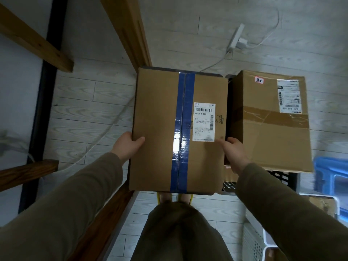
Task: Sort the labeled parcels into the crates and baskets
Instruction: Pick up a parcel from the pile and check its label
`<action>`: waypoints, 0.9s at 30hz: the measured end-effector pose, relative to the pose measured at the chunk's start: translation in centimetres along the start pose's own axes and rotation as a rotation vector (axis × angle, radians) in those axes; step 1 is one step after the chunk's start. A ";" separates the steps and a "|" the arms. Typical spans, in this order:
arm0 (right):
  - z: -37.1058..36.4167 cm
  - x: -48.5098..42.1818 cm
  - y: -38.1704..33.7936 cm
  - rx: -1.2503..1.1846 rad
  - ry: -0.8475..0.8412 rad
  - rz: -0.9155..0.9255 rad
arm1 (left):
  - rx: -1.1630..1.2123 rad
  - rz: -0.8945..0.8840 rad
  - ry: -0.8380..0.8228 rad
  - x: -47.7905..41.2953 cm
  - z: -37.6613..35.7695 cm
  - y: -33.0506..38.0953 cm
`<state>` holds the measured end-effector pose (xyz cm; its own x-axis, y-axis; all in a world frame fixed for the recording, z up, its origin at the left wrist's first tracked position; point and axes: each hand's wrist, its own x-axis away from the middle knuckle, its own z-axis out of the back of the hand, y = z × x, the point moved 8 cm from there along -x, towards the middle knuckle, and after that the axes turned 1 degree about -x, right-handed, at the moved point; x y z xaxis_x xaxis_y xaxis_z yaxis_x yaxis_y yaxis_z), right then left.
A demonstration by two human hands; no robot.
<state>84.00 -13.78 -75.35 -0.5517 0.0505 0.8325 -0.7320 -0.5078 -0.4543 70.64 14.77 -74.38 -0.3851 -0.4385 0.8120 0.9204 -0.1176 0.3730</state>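
Observation:
A large cardboard parcel [160, 129] with a blue tape stripe and a white shipping label fills the centre of the head view. My left hand [127, 146] grips its left edge, thumb on the top face. My right hand [234, 154] grips its right edge the same way. A dark crate rim [207, 74] shows just behind the parcel's far edge. To the right, a second cardboard parcel [271, 129] with brown tape and a label rests on top of a black crate [282, 178].
A wooden frame post [130, 31] and rails stand to the left. A white power strip [235, 37] with cables lies on the floor behind. A blue crate [331, 174] and a white perforated basket [256, 240] sit at the right.

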 end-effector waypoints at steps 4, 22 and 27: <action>-0.3 3.3 -4.2 0.012 -0.012 0.050 | -0.031 -0.056 -0.037 2.9 1.8 2.7; -1.5 23.2 -17.2 0.173 -0.255 0.358 | 0.414 -0.184 0.221 22.6 11.5 8.0; -1.4 28.3 -18.0 0.178 -0.337 0.459 | 0.551 -0.222 0.335 28.7 11.5 6.7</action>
<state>81.05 -1.99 -44.05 -0.6173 -0.4687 0.6319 -0.3547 -0.5512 -0.7552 64.97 11.60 -43.39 -0.4373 -0.7188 0.5405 0.6190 0.1955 0.7607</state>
